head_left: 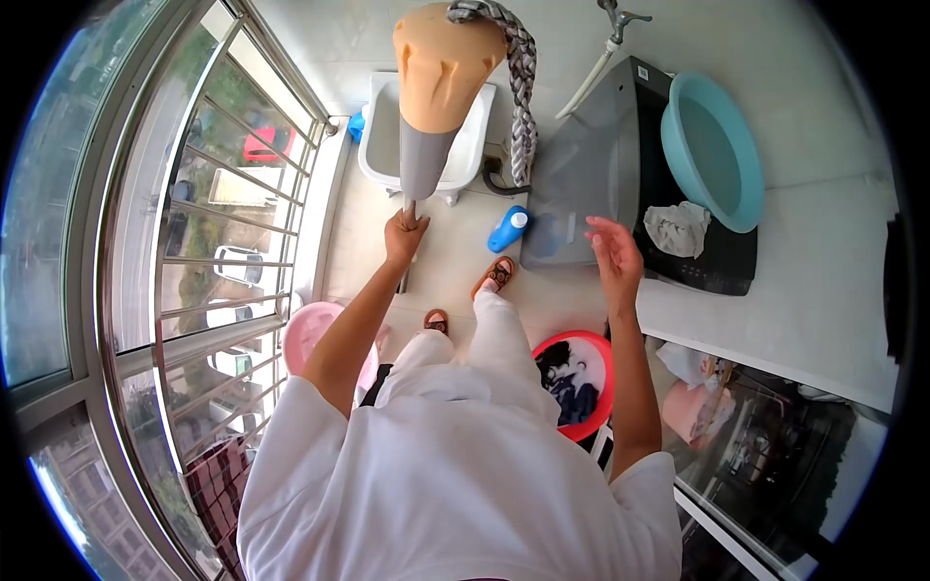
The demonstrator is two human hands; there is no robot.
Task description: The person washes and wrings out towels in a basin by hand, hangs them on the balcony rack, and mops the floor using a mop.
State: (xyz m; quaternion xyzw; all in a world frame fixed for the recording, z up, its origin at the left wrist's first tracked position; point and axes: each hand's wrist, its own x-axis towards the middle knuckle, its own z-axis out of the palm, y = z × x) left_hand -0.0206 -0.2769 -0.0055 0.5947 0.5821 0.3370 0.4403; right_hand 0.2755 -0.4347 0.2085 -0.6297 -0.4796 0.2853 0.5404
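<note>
My left hand (405, 236) is closed around the thin pole of a mop (441, 97), just under its grey sleeve. The mop is held head up, with a peach plastic cup on top and a braided grey strand bundle hanging down on the right. Behind it stands a white sink (381, 145), partly covered by the mop. My right hand (617, 257) is raised beside the washing machine (581, 165), fingers apart and loosely curled, with nothing in it. A blue bottle (508, 230) with a white cap is on the floor between the hands.
A teal basin (714, 150) and a crumpled white cloth (677, 229) rest on the washing machine. Near my legs are a red basin (603, 397) with dark clothes and a pink basin (308, 332). Barred windows (228, 261) line the left; a tap (617, 24) is on the wall.
</note>
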